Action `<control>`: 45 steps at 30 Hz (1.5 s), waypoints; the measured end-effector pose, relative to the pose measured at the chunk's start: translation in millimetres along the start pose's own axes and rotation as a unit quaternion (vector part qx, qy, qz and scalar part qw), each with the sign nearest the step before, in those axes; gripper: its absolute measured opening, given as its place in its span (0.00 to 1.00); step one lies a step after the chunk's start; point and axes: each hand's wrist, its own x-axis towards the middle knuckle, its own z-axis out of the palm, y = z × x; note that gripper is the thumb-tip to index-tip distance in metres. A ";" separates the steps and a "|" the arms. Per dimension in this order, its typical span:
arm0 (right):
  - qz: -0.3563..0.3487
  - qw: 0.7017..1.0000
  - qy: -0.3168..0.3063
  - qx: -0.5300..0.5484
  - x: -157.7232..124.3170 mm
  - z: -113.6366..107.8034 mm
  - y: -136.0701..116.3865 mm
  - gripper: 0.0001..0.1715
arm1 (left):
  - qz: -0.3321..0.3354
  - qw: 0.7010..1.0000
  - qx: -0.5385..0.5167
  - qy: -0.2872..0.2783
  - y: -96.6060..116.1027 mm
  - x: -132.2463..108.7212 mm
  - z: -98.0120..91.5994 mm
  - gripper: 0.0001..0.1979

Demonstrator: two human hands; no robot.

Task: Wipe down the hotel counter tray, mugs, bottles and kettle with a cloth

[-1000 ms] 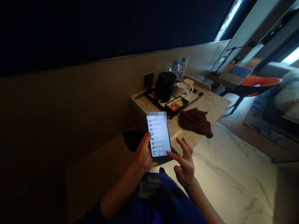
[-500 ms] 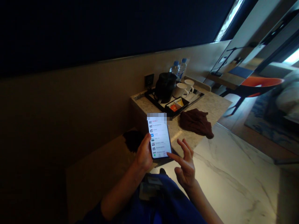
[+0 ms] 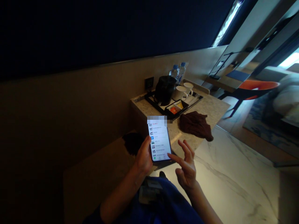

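Note:
A lit smartphone [image 3: 160, 141] is upright in my left hand [image 3: 144, 155], whose fingers wrap its left side and back. Its screen shows a list of entries with small pictures; the top is blurred out. My right hand [image 3: 187, 165] is open, fingers apart, with the index fingertip at the lower right of the screen. Whether that fingertip touches the glass I cannot tell. Beyond the phone, a crumpled brown cloth [image 3: 196, 125] lies on the stone counter [image 3: 216, 107].
On the counter, a black tray [image 3: 198, 99] bears a black kettle [image 3: 165, 89], two white mugs [image 3: 179, 93] and a box of sachets [image 3: 177, 108]. Two water bottles [image 3: 181, 73] stand behind. An orange chair [image 3: 259, 84] and a desk [image 3: 233, 81] are at right. The floor [image 3: 233, 174] is marble.
The view has shifted slightly, so the counter and phone sit a little lower. My left hand still holds the phone; the right index finger stays by the screen's lower edge.

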 end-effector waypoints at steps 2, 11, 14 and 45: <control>-0.001 1.000 0.004 -0.006 4.2 -0.6 0.5 0.29 | -0.004 1.000 0.001 0.003 0.0 0.2 -0.3 0.16; -0.014 0.995 -0.006 -0.100 51.5 0.4 1.8 0.34 | -0.012 1.000 -0.024 -0.001 -3.9 0.3 -1.0 0.16; -0.031 0.990 -0.039 -0.132 63.1 3.6 0.3 0.35 | -0.020 0.999 -0.038 -0.015 -4.3 -0.9 -1.2 0.15; 0.047 0.991 -0.116 -0.039 10.6 9.5 10.9 0.51 | -0.014 1.000 -0.012 0.015 11.0 3.5 0.8 0.19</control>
